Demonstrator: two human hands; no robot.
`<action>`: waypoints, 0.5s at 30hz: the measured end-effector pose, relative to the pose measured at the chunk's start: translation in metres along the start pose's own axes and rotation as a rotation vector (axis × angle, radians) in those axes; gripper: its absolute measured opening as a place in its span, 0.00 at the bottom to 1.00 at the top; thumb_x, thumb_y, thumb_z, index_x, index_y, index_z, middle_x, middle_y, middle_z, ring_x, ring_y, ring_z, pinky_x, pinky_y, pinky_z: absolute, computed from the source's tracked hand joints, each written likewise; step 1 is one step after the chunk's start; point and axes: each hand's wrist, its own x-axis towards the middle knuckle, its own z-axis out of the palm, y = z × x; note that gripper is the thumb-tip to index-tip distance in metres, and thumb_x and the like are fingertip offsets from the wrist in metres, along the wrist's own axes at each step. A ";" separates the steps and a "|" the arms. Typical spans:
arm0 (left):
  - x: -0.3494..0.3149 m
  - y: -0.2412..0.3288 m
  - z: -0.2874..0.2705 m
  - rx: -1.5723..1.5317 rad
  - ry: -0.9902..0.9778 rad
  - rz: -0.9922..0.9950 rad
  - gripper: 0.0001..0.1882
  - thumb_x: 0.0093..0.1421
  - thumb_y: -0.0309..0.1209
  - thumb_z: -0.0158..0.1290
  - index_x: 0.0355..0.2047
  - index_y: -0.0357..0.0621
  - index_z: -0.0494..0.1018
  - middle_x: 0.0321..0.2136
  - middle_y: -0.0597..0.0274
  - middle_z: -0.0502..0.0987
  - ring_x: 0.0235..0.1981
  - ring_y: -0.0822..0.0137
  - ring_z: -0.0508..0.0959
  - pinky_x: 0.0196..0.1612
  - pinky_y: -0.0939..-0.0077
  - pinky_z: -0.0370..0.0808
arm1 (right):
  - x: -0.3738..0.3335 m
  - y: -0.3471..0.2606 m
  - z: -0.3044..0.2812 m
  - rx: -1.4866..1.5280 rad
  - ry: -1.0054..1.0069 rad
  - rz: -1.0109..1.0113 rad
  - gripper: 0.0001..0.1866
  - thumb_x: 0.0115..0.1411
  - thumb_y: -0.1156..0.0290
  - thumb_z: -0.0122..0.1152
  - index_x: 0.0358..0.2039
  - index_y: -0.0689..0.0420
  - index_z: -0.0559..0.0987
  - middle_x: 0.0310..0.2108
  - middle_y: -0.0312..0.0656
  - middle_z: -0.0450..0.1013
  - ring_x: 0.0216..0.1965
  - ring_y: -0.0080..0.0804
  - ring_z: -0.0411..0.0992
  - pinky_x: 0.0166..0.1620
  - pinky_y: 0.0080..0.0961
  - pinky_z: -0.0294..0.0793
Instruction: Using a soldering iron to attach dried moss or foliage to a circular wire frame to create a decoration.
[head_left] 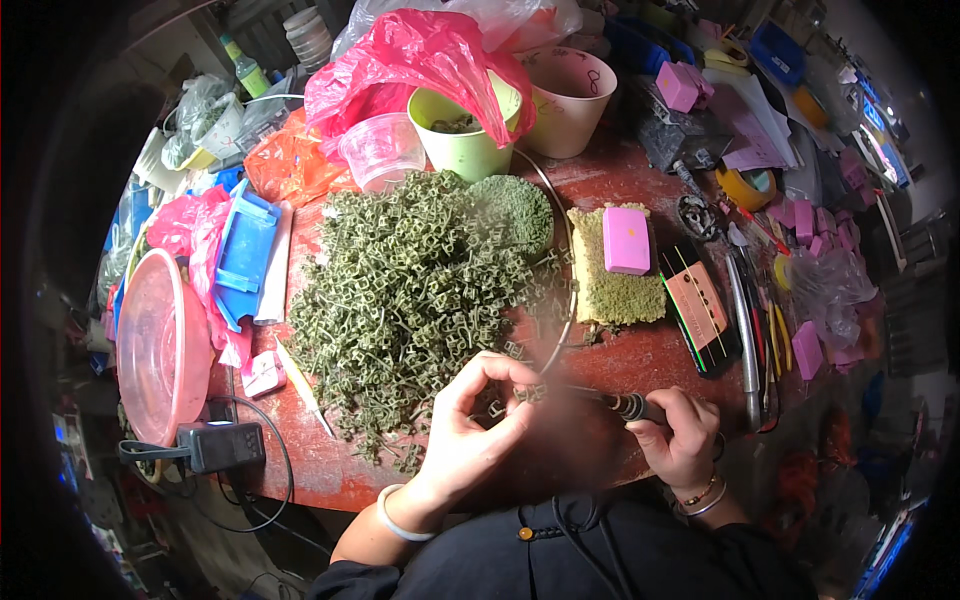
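Left hand [478, 425] pinches one small green plastic clip [497, 408] between thumb and fingertips at the near edge of the big clip pile [410, 290] on the red table [600, 370]; right hand [685, 435] is closed around a dark pen-like tool [625, 405] whose tip points at the clip. The piece looks light, stiff and easy to flick away — best pinched by its outer edges, clear of the tip. A hazy blur hides the tip and the contact point — can't tell if they touch.

Pink bag [420, 55], green cup [462, 148], pink basin [160, 345].
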 end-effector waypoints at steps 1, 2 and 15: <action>0.000 0.001 0.000 0.015 0.004 0.014 0.11 0.56 0.14 0.54 0.38 0.38 0.72 0.38 0.66 0.71 0.39 0.77 0.73 0.45 0.83 0.71 | 0.000 -0.001 -0.002 0.011 -0.003 0.023 0.20 0.58 0.52 0.66 0.29 0.58 0.74 0.19 0.39 0.70 0.18 0.37 0.71 0.20 0.32 0.66; 0.001 0.001 0.000 0.029 0.007 0.028 0.11 0.56 0.14 0.53 0.38 0.38 0.72 0.38 0.66 0.71 0.40 0.77 0.73 0.45 0.83 0.71 | 0.000 -0.002 -0.003 0.022 -0.007 0.047 0.20 0.58 0.52 0.66 0.29 0.58 0.74 0.18 0.39 0.69 0.17 0.37 0.71 0.20 0.32 0.66; 0.000 0.000 0.001 -0.016 -0.012 0.026 0.11 0.57 0.15 0.53 0.40 0.37 0.73 0.41 0.61 0.74 0.44 0.72 0.74 0.51 0.76 0.70 | 0.014 0.014 -0.008 -0.174 0.152 0.196 0.15 0.57 0.62 0.68 0.30 0.60 0.74 0.21 0.46 0.70 0.21 0.49 0.70 0.24 0.38 0.67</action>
